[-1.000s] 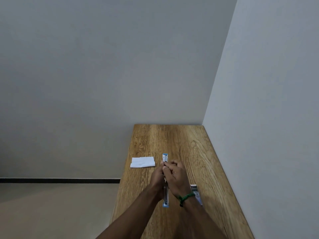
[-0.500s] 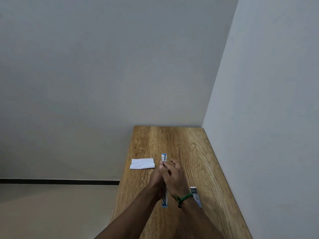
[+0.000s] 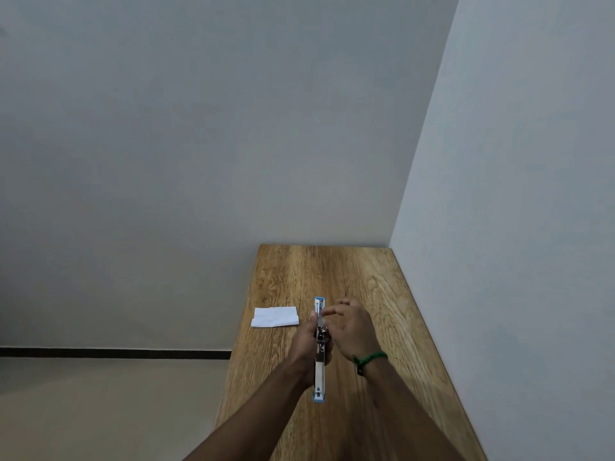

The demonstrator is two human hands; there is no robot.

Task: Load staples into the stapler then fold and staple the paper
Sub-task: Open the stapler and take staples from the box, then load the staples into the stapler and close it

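A blue and silver stapler (image 3: 319, 374) is swung open into one long straight line above the wooden table (image 3: 366, 277). My left hand (image 3: 303, 341) grips it around the hinge from the left. My right hand (image 3: 353, 329) sits just right of the far half. Its thumb and forefinger are pinched together against the metal rail, and anything between them is too small to see. A folded white paper (image 3: 275, 317) lies flat near the table's left edge, left of the stapler's far end.
The table is narrow, with a wall along its right side and another behind its far end. Its left edge drops to a beige floor (image 3: 100, 410). A green band (image 3: 369, 359) circles my right wrist.
My right hand has lifted off the stapler and shifted right, so only its fingertips touch the rail. The small box seen by my right wrist is now hidden. My left hand keeps its grip.
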